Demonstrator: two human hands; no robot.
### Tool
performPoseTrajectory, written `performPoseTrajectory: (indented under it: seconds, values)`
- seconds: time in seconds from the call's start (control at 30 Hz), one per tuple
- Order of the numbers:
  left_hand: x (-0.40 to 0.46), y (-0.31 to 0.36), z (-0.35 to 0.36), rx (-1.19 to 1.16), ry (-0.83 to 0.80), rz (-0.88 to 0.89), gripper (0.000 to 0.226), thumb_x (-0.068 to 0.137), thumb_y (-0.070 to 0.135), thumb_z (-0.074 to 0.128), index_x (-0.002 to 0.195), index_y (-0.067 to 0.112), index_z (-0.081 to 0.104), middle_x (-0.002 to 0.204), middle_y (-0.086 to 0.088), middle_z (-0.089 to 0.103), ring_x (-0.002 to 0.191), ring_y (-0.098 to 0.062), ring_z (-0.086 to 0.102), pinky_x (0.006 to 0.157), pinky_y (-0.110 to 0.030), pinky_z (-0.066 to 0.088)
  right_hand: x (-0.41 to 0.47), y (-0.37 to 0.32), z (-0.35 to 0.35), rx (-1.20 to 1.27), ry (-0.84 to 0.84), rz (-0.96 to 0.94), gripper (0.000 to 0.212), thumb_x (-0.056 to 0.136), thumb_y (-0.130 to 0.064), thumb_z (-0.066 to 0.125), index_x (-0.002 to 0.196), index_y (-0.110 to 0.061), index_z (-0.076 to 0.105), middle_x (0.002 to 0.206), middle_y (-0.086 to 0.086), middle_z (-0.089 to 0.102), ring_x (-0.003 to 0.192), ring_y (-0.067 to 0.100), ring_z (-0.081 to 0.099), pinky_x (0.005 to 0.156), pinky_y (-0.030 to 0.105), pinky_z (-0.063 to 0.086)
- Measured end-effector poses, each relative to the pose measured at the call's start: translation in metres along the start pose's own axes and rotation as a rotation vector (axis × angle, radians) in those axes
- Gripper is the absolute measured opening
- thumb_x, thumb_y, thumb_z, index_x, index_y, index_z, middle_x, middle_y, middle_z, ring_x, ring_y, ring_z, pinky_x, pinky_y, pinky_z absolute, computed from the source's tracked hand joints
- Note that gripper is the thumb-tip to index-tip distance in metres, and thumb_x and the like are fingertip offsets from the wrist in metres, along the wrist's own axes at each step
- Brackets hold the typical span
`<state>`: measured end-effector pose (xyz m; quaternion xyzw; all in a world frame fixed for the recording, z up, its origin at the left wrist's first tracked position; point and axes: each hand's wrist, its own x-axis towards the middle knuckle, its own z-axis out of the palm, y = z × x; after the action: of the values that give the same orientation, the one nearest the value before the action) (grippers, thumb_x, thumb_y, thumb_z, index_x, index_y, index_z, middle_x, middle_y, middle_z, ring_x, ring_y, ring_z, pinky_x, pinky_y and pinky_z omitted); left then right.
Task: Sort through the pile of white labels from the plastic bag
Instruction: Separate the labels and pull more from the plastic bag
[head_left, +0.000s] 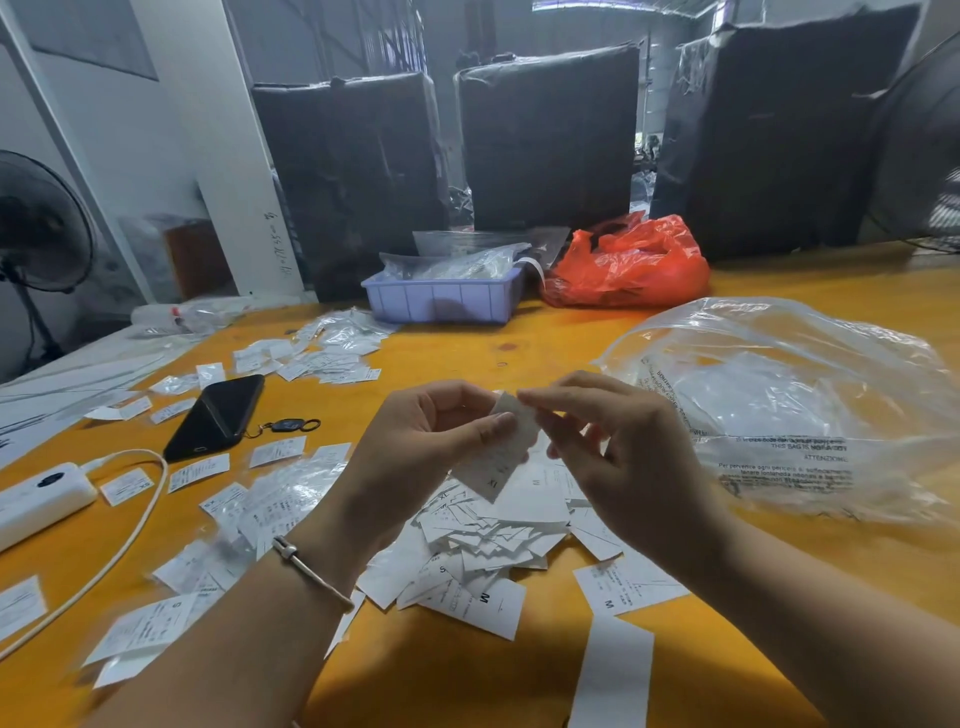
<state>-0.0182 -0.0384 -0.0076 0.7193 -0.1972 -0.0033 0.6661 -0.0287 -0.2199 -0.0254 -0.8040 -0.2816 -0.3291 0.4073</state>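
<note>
Right between both hands, one white label (501, 452) is pinched: left hand (415, 447) grip at its edge by thumb and fingers, right hand (618, 457) grip closed on its top corner. Below the grip, the label pile (483, 540) is spread on the yellow bench (519, 343). Off to the grip's right, the clear plastic bag (789, 400) is lying crumpled.

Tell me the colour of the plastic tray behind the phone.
The plastic tray is pale lilac-blue, seen in the head view.
</note>
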Motion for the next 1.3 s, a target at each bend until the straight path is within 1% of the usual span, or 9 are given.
performPoseTrajectory:
  seconds: [0.27, 0.43, 0.57, 0.7, 0.87, 1.0, 1.07, 1.17, 1.3]
  values:
    - [0.000, 0.000, -0.003, 0.074, 0.006, -0.005, 0.022, 0.077, 0.023, 0.071, 0.094, 0.009, 0.070, 0.086, -0.007, 0.078, 0.077, -0.022, 0.075, 0.061, -0.018, 0.054, 0.003, 0.004, -0.003, 0.079, -0.056, 0.049, 0.021, 0.087, -0.024, 0.062, 0.104, -0.018, 0.074, 0.093, -0.009, 0.067, 0.075, 0.010, 0.062, 0.058, 0.028, 0.049]
    - [0.003, 0.003, -0.024, 0.173, 0.060, -0.079, 0.011, 0.084, 0.015, 0.070, 0.095, 0.012, 0.069, 0.085, -0.010, 0.077, 0.078, -0.026, 0.075, 0.060, -0.021, 0.057, 0.009, 0.025, -0.020, -0.482, 0.051, 0.120, 0.017, 0.085, -0.012, 0.061, 0.097, -0.012, 0.073, 0.092, -0.001, 0.070, 0.066, 0.021, 0.063, 0.059, 0.034, 0.052]
    - [0.006, 0.001, -0.045, 0.313, 0.156, -0.172, 0.004, 0.088, 0.005, 0.066, 0.088, 0.008, 0.069, 0.081, -0.008, 0.077, 0.074, -0.022, 0.075, 0.054, -0.019, 0.053, 0.017, 0.045, -0.037, -0.804, -0.041, 0.344, 0.018, 0.076, -0.003, 0.054, 0.082, -0.009, 0.071, 0.081, 0.009, 0.070, 0.069, 0.032, 0.061, 0.057, 0.030, 0.046]
    - [0.013, -0.009, -0.059, 0.580, 0.268, -0.258, 0.015, 0.085, 0.008, 0.068, 0.072, 0.012, 0.072, 0.074, -0.007, 0.069, 0.069, -0.021, 0.059, 0.061, -0.028, 0.045, 0.017, 0.057, -0.046, -0.921, -0.082, 0.461, 0.024, 0.076, -0.005, 0.059, 0.097, -0.010, 0.069, 0.096, 0.009, 0.067, 0.087, 0.031, 0.059, 0.070, 0.033, 0.045]
    - [0.015, -0.017, -0.076, 0.854, 0.229, -0.436, 0.016, 0.081, 0.021, 0.072, 0.065, 0.016, 0.074, 0.070, -0.007, 0.070, 0.066, -0.021, 0.059, 0.060, -0.029, 0.045, 0.020, 0.063, -0.052, -0.999, -0.230, 0.673, 0.043, 0.085, -0.038, 0.064, 0.118, -0.014, 0.051, 0.118, 0.009, 0.053, 0.110, 0.028, 0.048, 0.084, 0.036, 0.041]
    - [0.014, -0.017, -0.075, 0.936, 0.198, -0.506, 0.017, 0.080, 0.022, 0.069, 0.064, 0.020, 0.076, 0.060, 0.003, 0.067, 0.057, -0.016, 0.055, 0.049, -0.023, 0.038, 0.020, 0.065, -0.058, -1.077, -0.239, 0.649, 0.008, 0.085, -0.018, 0.058, 0.092, -0.014, 0.061, 0.083, 0.004, 0.053, 0.087, 0.026, 0.049, 0.078, 0.035, 0.034]
    - [0.013, -0.016, -0.072, 0.980, 0.177, -0.516, 0.015, 0.080, 0.020, 0.066, 0.068, 0.019, 0.075, 0.058, 0.005, 0.064, 0.052, -0.014, 0.050, 0.046, -0.022, 0.035, 0.017, 0.066, -0.060, -1.047, -0.210, 0.653, 0.011, 0.081, -0.008, 0.058, 0.072, -0.014, 0.057, 0.068, 0.002, 0.050, 0.074, 0.027, 0.047, 0.074, 0.033, 0.032]
    - [0.011, -0.014, -0.067, 1.063, 0.169, -0.501, 0.013, 0.080, 0.019, 0.062, 0.074, 0.021, 0.073, 0.069, 0.004, 0.069, 0.059, -0.014, 0.056, 0.050, -0.023, 0.041, 0.014, 0.073, -0.061, -0.975, -0.121, 0.618, 0.021, 0.083, -0.007, 0.059, 0.063, -0.009, 0.055, 0.068, 0.008, 0.059, 0.069, 0.031, 0.052, 0.065, 0.030, 0.035]
    - [0.010, -0.013, -0.063, 1.176, 0.227, -0.420, 0.011, 0.084, 0.025, 0.061, 0.088, 0.030, 0.070, 0.096, 0.012, 0.065, 0.089, -0.013, 0.060, 0.070, -0.030, 0.051, 0.016, 0.075, -0.058, -0.907, -0.019, 0.539, 0.024, 0.094, -0.018, 0.056, 0.079, -0.005, 0.068, 0.081, 0.013, 0.067, 0.076, 0.034, 0.060, 0.059, 0.028, 0.039]
